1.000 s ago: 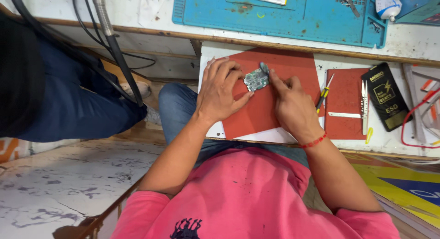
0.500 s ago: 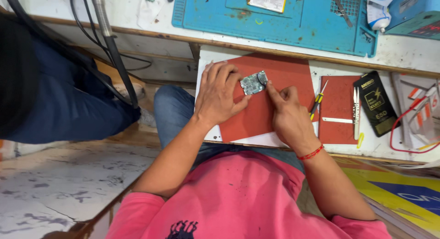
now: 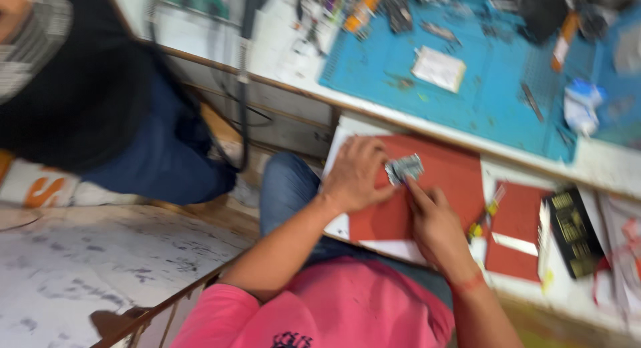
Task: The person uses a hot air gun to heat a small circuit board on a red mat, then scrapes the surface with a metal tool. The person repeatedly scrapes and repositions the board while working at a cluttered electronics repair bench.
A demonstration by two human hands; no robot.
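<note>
The small grey circuit board (image 3: 403,168) lies on the red mat (image 3: 441,188) at the tabletop (image 3: 601,164) edge. The left hand (image 3: 357,174) pins it with curled fingers, while the right hand (image 3: 434,221) presses a fingertip at its lower edge; work on it looks mid-way, nothing visibly detached.

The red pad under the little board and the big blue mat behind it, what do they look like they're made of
Red pad: probably matte rubber or silicone; flat, no glare. Blue mat: likely silicone; dull, with moulded ribs at its left edge. Little board: seemingly a circuit board with greyish metal parts, though blur hides detail.
</note>
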